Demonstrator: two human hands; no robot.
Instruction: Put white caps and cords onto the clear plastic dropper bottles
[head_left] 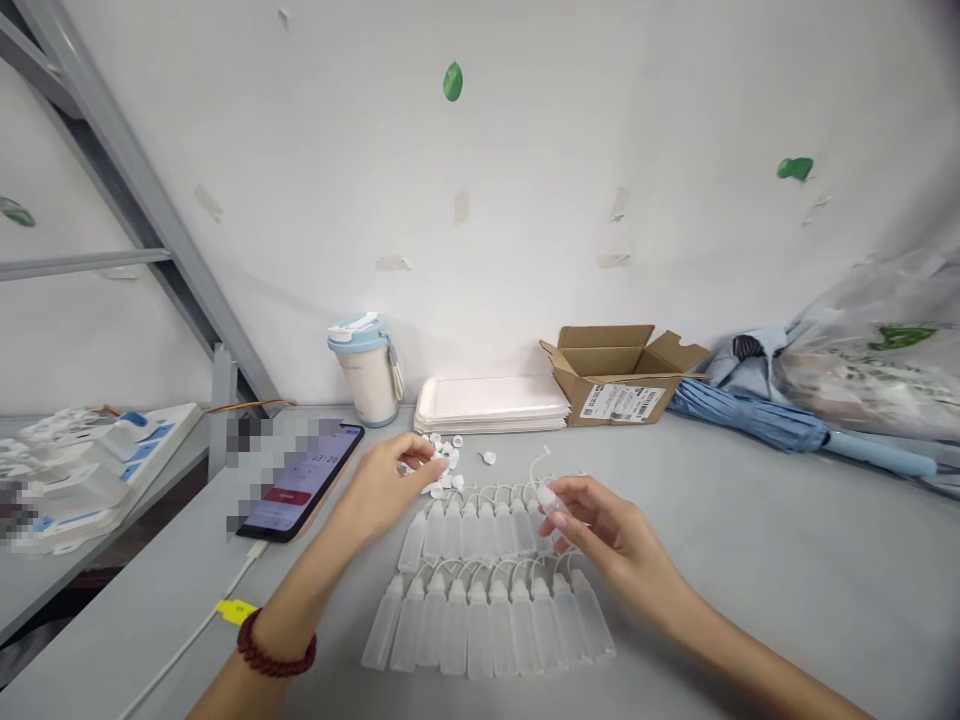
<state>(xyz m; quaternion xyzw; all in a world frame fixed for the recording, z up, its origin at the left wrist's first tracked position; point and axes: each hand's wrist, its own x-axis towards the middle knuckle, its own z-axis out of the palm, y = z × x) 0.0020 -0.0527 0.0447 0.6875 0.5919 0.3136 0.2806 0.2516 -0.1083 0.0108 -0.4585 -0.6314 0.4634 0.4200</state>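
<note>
My left hand (391, 482) reaches over a small pile of white caps (448, 450), its thumb and fingertips drawn close together in a pinch. Whatever may be between them is hidden. My right hand (606, 522) grips a translucent squeeze bottle (550, 498) near its neck, with a thin curved strap rising from the top. Just left of that hand, a back row of similar bottles (469, 530) lies on the table. In front is a second row of bottles (478, 630), side by side, their thin straps curving at the necks.
A phone (311, 480) on a charging cable lies left. Behind stand a lidded cup (365, 375), a stack of white envelopes (495, 403) and an open cardboard box (619, 385). A blue umbrella (757, 415) and plastic bags (877, 350) lie right. One loose cap (489, 458) sits apart.
</note>
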